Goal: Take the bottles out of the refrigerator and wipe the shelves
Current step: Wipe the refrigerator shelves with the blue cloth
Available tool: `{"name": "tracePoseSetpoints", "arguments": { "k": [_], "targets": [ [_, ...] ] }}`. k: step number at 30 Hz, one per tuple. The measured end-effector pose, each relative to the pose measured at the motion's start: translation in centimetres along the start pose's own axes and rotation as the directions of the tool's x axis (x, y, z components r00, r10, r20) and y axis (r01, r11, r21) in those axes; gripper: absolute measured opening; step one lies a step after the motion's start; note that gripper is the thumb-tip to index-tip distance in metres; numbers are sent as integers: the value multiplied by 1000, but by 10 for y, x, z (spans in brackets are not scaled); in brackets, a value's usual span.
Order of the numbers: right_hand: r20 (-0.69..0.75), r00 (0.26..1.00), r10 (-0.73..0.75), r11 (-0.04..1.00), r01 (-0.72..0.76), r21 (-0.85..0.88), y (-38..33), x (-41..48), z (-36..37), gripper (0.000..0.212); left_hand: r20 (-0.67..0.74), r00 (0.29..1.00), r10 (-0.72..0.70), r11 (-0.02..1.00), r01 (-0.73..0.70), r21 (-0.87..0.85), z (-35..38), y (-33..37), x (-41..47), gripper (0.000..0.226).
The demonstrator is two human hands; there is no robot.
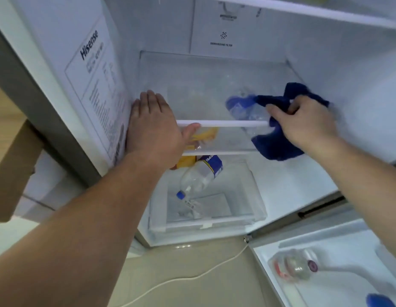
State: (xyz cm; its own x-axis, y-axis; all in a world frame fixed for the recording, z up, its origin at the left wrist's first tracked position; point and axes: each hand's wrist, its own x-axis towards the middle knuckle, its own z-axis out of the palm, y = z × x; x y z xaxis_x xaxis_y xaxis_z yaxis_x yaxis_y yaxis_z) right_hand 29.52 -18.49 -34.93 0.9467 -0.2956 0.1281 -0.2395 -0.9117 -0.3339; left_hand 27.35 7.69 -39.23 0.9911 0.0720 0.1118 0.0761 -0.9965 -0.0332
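While my right hand [307,122] grips the dark blue cloth [279,142] on the clear glass shelf [192,89], left hand [152,125] rests flat and open. Clear plastic Pepsi bottle [201,173] still sits below, so roughly halfway I'd guess.

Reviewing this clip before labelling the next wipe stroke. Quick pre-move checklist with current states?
1. Blue cloth gripped in right hand: ok.
2. Left hand flat on glass shelf, thumb over its front edge, bracing it: ok.
3. Top of that shelf free of bottles: cannot tell; a blue-labelled bottle shows at or under the glass.
4. Pepsi bottle out of the fridge: not ok, it lies lower down.
5. Door-bin bottle removed: not ok.
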Motion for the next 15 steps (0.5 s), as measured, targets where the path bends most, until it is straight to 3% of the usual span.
{"name": "tracePoseSetpoints", "arguments": {
  "k": [2,3,5,7,9,11,12,13,15],
  "targets": [
    [84,990,116,985,-103,-137,-27,30,9,78,-17,1000,-1,1000,1,1,1,1,0,105],
    [123,989,82,987,-63,-150,-47,44,22,75,-24,1000,1,1000,-1,3,2,1,0,105],
    [230,965,-127,984,152,-91,-101,55,55,57,-41,999,4,1000,-4,14,5,1,1,107],
    [317,890,-327,942,333,36,-142,45,76,44,-37,999,4,1000,-3,21,6,0,1,110],
    [235,886,-400,916,381,122,-142,36,66,41,-35,999,13,1000,-13,21,7,0,2,110],
    [-68,931,-358,929,362,76,-99,43,48,36,-21,1000,18,999,-17,30,5,1,2,108],
    [-168,946,-276,960,278,-12,-69,47,39,37,-6,1000,15,999,-15,34,4,1,1,108],
    [-172,969,-176,982,161,-100,-37,47,32,43,1,1000,14,999,-14,37,3,1,0,108],
    [-18,999,-35,983,31,-178,10,44,30,58,1,1000,9,999,-10,36,1,1,-2,108]
  ]
}}
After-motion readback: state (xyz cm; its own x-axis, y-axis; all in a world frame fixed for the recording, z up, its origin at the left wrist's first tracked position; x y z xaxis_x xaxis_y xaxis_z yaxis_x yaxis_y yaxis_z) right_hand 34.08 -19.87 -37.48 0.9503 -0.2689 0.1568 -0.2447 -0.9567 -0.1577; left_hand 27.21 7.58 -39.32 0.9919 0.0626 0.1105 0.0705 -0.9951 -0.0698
